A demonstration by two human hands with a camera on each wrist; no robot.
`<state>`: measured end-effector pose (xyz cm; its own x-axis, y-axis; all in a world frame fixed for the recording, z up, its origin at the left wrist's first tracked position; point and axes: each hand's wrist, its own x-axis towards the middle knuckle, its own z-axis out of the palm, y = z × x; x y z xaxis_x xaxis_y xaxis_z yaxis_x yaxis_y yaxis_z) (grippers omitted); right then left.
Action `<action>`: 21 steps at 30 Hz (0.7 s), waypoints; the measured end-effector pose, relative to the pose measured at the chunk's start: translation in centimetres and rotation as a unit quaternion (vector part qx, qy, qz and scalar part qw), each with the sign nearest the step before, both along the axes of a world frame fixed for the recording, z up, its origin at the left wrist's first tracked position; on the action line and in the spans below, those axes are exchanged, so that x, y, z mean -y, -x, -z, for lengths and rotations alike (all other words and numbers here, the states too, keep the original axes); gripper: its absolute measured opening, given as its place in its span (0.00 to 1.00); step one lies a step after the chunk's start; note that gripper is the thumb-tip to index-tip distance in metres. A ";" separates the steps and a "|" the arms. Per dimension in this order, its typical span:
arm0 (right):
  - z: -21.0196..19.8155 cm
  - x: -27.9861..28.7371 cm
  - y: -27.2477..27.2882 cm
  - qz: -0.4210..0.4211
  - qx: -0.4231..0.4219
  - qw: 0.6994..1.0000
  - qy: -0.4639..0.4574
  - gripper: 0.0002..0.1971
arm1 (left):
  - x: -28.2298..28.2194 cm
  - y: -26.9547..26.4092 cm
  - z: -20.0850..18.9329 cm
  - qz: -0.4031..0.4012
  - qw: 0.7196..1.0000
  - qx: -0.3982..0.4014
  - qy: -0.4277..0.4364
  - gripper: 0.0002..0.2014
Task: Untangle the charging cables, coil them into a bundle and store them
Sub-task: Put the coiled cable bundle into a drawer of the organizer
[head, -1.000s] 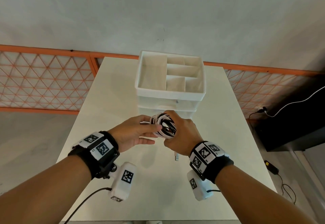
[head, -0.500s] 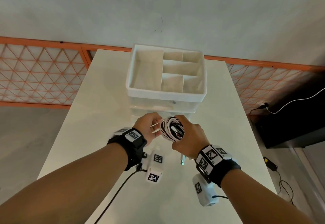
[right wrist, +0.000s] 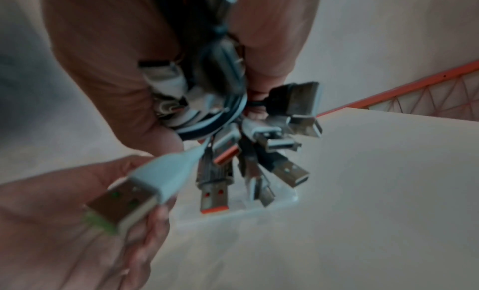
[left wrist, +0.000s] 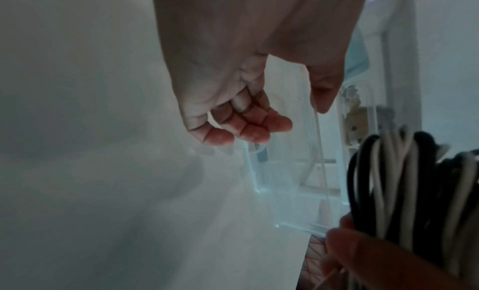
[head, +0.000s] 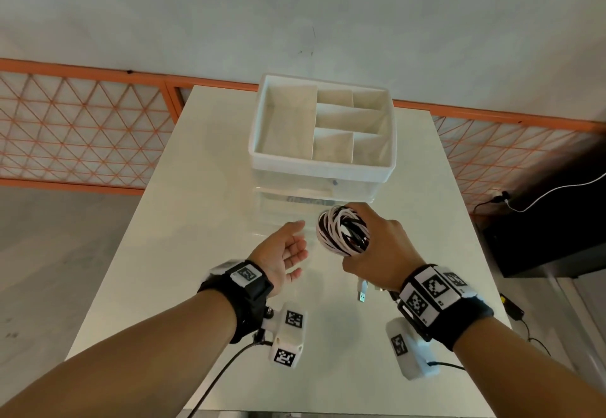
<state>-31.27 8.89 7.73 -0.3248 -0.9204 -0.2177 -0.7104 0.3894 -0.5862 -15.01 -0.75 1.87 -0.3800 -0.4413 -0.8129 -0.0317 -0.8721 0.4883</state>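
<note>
My right hand [head: 370, 247] grips a coiled bundle of black and white charging cables [head: 342, 232] above the white table [head: 196, 221], just in front of the storage box. The coil [left wrist: 414, 192] also shows at the right of the left wrist view. Several USB plugs [right wrist: 259, 151] hang from under the right palm, and a white plug [head: 362, 293] dangles below the hand. My left hand [head: 288, 250] hovers left of the bundle, palm up, fingers [left wrist: 246, 128] loosely curled and holding nothing. A white divided organizer tray [head: 321, 168] sits on a clear drawer unit [head: 295, 194] behind the hands.
An orange mesh fence [head: 82, 129] runs behind the table. To the right stand a black box [head: 541, 237] and floor cables [head: 518, 312]. Bare table surface lies on either side of the drawer unit and in front of the hands.
My left hand has let go of the bundle and drawn back to the left, opening palm up. The right hand keeps the coil, now slightly further right.
</note>
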 end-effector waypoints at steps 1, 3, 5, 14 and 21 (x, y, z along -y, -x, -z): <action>-0.6 0.2 0.0 -0.006 -0.004 1.000 0.010 0.40 | -0.3 -0.5 0.0 0.007 1.000 0.003 -0.004 0.14; -1.9 0.9 -0.2 -0.021 -0.018 0.999 0.032 0.41 | -0.9 -1.3 0.2 0.021 1.000 0.009 -0.005 0.14; -2.8 1.9 -0.5 -0.041 -0.049 0.997 0.053 0.41 | -1.6 -2.1 0.3 0.034 0.999 0.017 0.001 0.13; -1.5 6.8 -3.0 -0.210 -0.233 0.949 -0.021 0.40 | -1.8 -3.5 -6.0 0.329 0.913 0.107 0.216 0.22; 1.3 8.7 -3.8 -0.257 -0.239 0.932 -0.091 0.30 | 2.0 -4.2 -6.9 0.249 0.707 0.181 0.636 0.12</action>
